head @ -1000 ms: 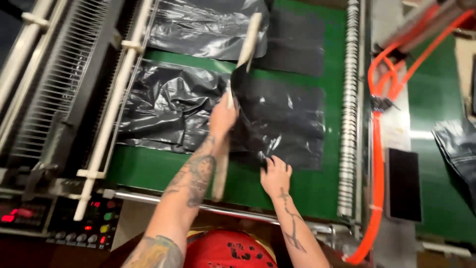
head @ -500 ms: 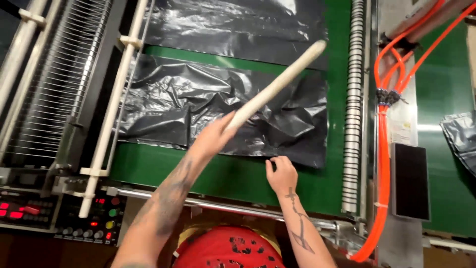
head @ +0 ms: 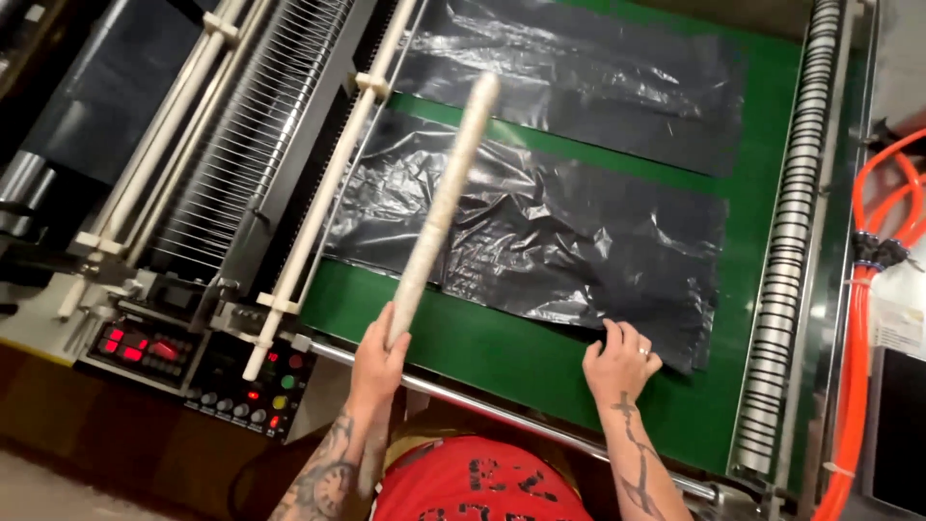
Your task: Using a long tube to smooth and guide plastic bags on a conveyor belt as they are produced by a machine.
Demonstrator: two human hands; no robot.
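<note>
My left hand (head: pixel 379 349) grips the near end of a long pale stick (head: pixel 443 204), which points away from me over the machine. My right hand (head: pixel 620 361) rests with spread fingers on the near corner of a stack of black plastic bags (head: pixel 540 232). The bags lie flat and wrinkled on a green conveyor belt (head: pixel 502 352). A second stack of black bags (head: pixel 579 77) lies farther along the belt.
White bars and a wire rack (head: pixel 241 164) run along the left of the belt. A control panel (head: pixel 193 362) with red digits and coloured buttons sits at lower left. A coiled roller (head: pixel 786 241) and orange hoses (head: pixel 863 318) line the right side.
The stick has swung from pointing right to pointing almost straight ahead, and my left hand has pulled back toward me. The bags now lie flat. My right hand stays on their near corner.
</note>
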